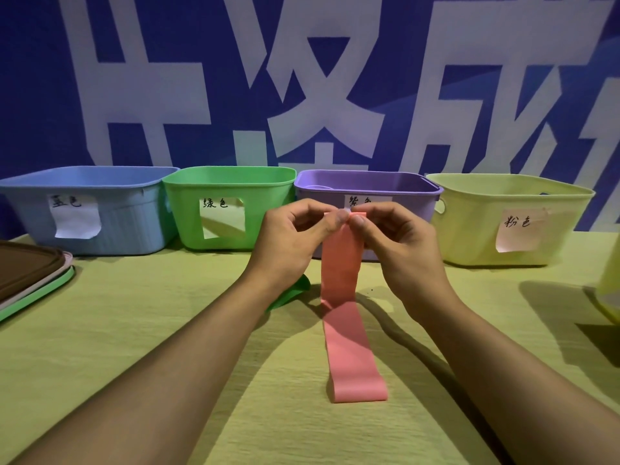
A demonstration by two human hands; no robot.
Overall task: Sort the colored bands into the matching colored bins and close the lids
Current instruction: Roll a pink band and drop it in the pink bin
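Between the hands: pink band [349,333] was pinched at its top end, just in front of the purple bin [369,189].
Left hand [295,236]: thumb and forefinger pressed together on the band's upper edge, other fingers curled.
Right hand [399,239]: thumb and fingertips pinched the same edge, touching the left hand's fingertips.
Band below the grip: it hung down to the table [134,347], folded there, and ran toward the person, ending in a flat loop.
Left of the grip: green bin [231,186], then blue bin [84,182], each with a paper label.
Right of the grip: yellow bin [510,193] with a pink label, standing apart from the purple bin.
Under the left wrist: green band [292,290], mostly hidden by the arm.
Far left of the grip: stacked lids [33,280] at the table's edge, brown on top, green lowest.
Bins: all four stood without lids in a row along the blue wall [33,95].
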